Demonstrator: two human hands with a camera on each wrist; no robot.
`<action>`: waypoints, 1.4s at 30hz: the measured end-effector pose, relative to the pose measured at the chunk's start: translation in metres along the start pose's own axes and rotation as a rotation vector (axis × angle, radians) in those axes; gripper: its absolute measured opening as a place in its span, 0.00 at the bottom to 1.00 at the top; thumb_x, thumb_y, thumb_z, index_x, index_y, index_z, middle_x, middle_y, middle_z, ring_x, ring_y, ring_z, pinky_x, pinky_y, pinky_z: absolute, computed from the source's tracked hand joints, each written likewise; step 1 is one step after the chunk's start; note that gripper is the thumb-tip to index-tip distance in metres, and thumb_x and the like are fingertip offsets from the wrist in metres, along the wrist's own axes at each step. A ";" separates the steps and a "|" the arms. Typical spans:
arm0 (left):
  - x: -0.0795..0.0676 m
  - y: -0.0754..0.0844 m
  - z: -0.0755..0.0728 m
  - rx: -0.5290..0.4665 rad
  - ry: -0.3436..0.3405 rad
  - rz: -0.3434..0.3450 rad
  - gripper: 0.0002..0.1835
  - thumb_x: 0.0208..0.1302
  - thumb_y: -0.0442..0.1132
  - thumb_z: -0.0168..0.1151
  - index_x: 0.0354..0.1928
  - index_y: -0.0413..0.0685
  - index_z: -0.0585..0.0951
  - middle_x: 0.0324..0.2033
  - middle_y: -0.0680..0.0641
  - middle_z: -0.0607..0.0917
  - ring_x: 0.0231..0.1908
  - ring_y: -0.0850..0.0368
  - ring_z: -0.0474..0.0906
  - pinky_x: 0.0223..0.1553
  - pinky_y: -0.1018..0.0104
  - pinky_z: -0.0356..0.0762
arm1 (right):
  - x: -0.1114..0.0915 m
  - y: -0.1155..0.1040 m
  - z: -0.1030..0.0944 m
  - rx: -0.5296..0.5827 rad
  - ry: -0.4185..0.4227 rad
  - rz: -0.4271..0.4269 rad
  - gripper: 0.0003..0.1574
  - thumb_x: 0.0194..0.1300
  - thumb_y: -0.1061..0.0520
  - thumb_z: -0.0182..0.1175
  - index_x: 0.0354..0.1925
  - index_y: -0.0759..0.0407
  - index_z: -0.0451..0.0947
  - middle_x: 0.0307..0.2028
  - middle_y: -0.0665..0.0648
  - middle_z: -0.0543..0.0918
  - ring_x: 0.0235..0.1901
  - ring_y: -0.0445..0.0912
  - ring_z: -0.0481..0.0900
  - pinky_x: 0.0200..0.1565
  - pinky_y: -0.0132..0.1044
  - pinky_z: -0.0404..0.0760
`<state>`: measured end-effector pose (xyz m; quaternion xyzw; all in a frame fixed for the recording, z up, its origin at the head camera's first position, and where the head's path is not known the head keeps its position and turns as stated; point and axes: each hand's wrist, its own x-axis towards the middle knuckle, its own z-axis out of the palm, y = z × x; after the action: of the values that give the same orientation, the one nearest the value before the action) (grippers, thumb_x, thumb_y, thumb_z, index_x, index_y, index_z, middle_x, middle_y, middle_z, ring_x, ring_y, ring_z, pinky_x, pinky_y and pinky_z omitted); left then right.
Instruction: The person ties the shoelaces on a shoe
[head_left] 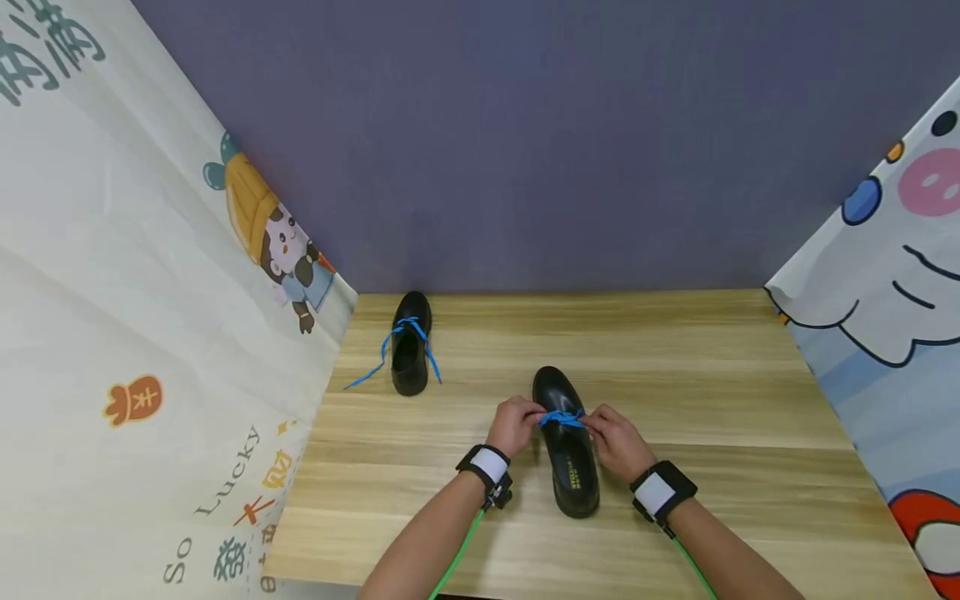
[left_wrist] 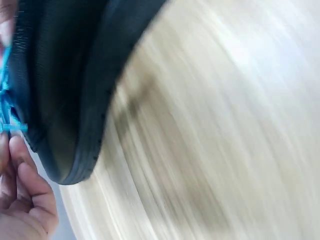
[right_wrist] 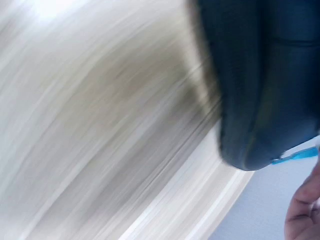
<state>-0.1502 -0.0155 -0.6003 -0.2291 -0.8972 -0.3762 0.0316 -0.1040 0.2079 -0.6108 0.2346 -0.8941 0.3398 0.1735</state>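
Note:
A black leather shoe (head_left: 576,475) stands on the wooden table, toe pointing away from me. Across its front lies a blue shoelace (head_left: 562,418), gathered into a bow-like knot over the tongue. My left hand (head_left: 513,427) pinches the lace at the left side of the knot. On the opposite side my right hand (head_left: 618,442) pinches the lace with thumb and fingers. In the left wrist view the fingers (left_wrist: 31,180) are curled close to the blue lace (left_wrist: 12,126) beside the shoe (left_wrist: 65,115). The right wrist view shows a lace strand (right_wrist: 300,154) running to the fingertips.
A second black shoe (head_left: 410,367) stands at the table's back left, its blue lace ends (head_left: 367,377) hanging loose on both sides. The wooden table (head_left: 712,358) meets a grey-blue panel (head_left: 555,167) at the back. Printed cloths hang left (head_left: 90,292) and right (head_left: 862,283).

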 end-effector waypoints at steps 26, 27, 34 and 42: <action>-0.005 0.000 0.004 0.066 0.119 -0.134 0.06 0.61 0.29 0.67 0.27 0.42 0.82 0.24 0.49 0.84 0.28 0.55 0.81 0.32 0.68 0.79 | -0.006 0.006 -0.004 -0.125 0.099 -0.023 0.14 0.49 0.78 0.68 0.28 0.63 0.79 0.26 0.54 0.78 0.26 0.48 0.80 0.29 0.43 0.80; -0.005 -0.001 0.004 0.064 0.126 -0.135 0.06 0.61 0.29 0.66 0.27 0.42 0.82 0.24 0.49 0.84 0.27 0.56 0.81 0.32 0.68 0.79 | -0.006 0.007 -0.004 -0.131 0.095 -0.023 0.13 0.50 0.77 0.68 0.28 0.63 0.79 0.26 0.54 0.78 0.26 0.48 0.80 0.29 0.43 0.80; 0.003 -0.005 -0.001 0.001 0.141 -0.172 0.06 0.63 0.29 0.65 0.28 0.40 0.82 0.22 0.49 0.84 0.26 0.57 0.79 0.32 0.67 0.78 | 0.002 0.008 -0.006 -0.123 0.064 0.024 0.10 0.54 0.74 0.68 0.29 0.63 0.80 0.26 0.54 0.78 0.26 0.48 0.80 0.30 0.44 0.81; -0.005 -0.006 -0.007 -0.040 0.052 -0.131 0.09 0.72 0.36 0.60 0.40 0.40 0.87 0.36 0.45 0.88 0.38 0.52 0.84 0.43 0.62 0.81 | 0.006 0.003 -0.016 -0.006 -0.046 0.205 0.09 0.61 0.64 0.69 0.41 0.66 0.84 0.29 0.52 0.83 0.28 0.45 0.80 0.33 0.43 0.81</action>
<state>-0.1491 -0.0260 -0.6010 -0.1605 -0.9015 -0.4011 0.0259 -0.1082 0.2194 -0.5982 0.1491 -0.9180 0.3479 0.1180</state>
